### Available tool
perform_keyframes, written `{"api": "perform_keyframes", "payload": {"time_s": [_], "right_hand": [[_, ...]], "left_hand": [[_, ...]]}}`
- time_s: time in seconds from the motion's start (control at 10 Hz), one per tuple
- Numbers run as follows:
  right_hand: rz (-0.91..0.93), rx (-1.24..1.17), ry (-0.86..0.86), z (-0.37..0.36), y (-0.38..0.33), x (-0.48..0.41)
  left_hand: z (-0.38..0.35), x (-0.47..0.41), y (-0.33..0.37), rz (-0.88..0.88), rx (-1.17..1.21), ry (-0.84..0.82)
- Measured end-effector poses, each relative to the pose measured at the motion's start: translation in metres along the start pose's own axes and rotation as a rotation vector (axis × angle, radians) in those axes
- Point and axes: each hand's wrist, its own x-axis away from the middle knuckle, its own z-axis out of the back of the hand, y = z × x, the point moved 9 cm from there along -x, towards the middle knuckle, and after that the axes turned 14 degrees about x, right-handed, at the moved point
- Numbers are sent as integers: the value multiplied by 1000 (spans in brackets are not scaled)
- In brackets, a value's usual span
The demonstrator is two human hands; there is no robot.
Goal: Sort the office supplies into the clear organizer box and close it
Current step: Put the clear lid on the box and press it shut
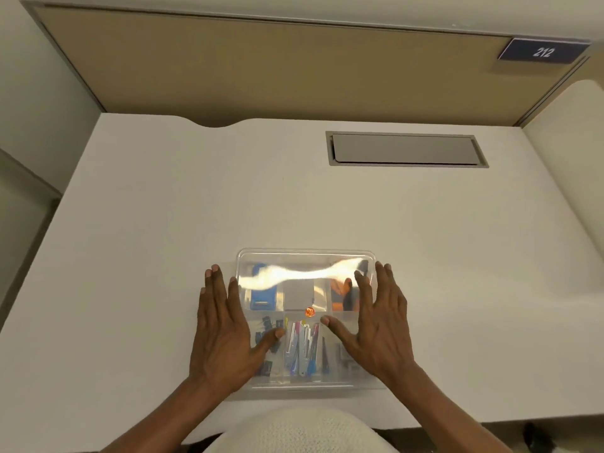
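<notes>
The clear organizer box [305, 256] lies on the white desk near its front edge, with its transparent lid down over the compartments. Through the lid I see a blue item [261, 297], a grey pad [298, 295], an orange item [338, 294], a small orange sticker [309, 311], black binder clips [269, 323] and several coloured pens or tabs [302, 344]. My left hand [222, 335] lies flat on the box's left side, fingers spread, thumb on the lid. My right hand [379, 325] lies flat on the right side, thumb toward the middle. Neither hand grips anything.
The white desk [163, 223] stretches behind and beside the box. A grey cable hatch [405, 149] is set into it at the back right. A tan partition panel [261, 67] stands behind, with a sign reading 212 [543, 52].
</notes>
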Motion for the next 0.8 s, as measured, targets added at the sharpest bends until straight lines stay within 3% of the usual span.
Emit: {"api": "perform_keyframes", "payload": {"time_s": [0.2,0.5,0.8], "right_hand": [[13,10,-48,-34,-4,-19],[15,23,-41,-40,-4,-20],[4,71,-67,-28,-4,-18]], "left_hand": [[-15,-54,-6,-93,63,-156],[-27,-55,-14,-98,219,-123],[-19,-53,-9,-132,-4,-99]]}}
